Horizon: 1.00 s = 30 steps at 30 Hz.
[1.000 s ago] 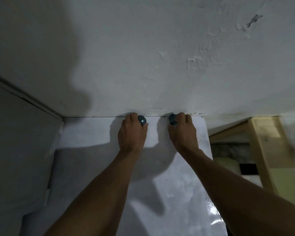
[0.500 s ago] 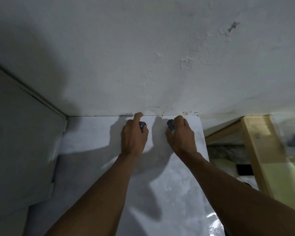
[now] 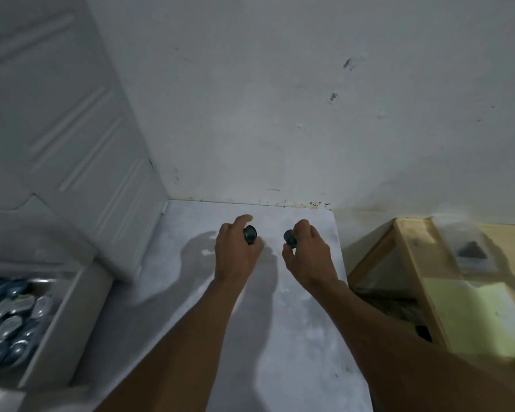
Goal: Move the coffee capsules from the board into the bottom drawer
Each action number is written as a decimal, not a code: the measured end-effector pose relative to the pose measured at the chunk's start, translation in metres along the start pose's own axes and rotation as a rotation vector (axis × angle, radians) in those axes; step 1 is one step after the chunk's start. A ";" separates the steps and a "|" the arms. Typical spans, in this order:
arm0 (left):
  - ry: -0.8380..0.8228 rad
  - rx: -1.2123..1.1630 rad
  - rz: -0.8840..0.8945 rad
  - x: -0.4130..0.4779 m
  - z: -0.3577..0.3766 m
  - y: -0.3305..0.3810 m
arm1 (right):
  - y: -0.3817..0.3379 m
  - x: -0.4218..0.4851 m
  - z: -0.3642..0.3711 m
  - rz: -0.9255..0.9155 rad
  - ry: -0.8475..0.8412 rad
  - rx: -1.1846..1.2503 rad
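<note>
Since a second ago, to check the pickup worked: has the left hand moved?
Yes. The left hand, pinching a capsule, has drawn back from the wall seam toward the person. Earlier its fingertips reached that seam.

Showing two hands: left hand [image 3: 235,257], right hand [image 3: 309,257]. Pinching two dark capsules, one per hand: left capsule [image 3: 249,234], right capsule [image 3: 290,238]. Lying beneath, one white board [image 3: 280,337]. Standing open at left, one drawer [image 3: 63,322], holding a heap of blue capsules [image 3: 9,322] (too blurred for counting). Standing at right, one wooden frame [image 3: 414,278].
</note>
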<state>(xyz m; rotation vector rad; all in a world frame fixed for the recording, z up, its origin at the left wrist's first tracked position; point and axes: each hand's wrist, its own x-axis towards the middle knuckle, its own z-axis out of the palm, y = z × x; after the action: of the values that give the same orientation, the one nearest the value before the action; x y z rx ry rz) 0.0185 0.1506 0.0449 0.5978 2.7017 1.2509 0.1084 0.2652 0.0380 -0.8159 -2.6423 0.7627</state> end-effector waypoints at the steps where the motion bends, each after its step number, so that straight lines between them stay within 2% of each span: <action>1: -0.010 0.006 -0.002 -0.012 -0.008 0.000 | -0.005 -0.011 -0.004 -0.016 0.000 0.014; 8: 0.094 0.114 0.006 -0.079 -0.079 -0.017 | -0.057 -0.068 -0.020 -0.152 -0.028 0.056; 17: 0.335 0.199 -0.092 -0.120 -0.199 -0.064 | -0.173 -0.099 0.012 -0.413 -0.036 0.049; 23: 0.288 0.267 -0.050 -0.139 -0.281 -0.129 | -0.264 -0.132 0.062 -0.512 -0.045 0.060; 30: 0.241 0.359 0.011 -0.149 -0.366 -0.195 | -0.354 -0.169 0.122 -0.507 -0.013 0.113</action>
<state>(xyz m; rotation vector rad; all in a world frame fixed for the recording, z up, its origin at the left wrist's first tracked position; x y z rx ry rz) 0.0018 -0.2816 0.1281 0.5240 3.1612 0.8935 0.0392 -0.1318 0.1177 -0.0952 -2.6141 0.7608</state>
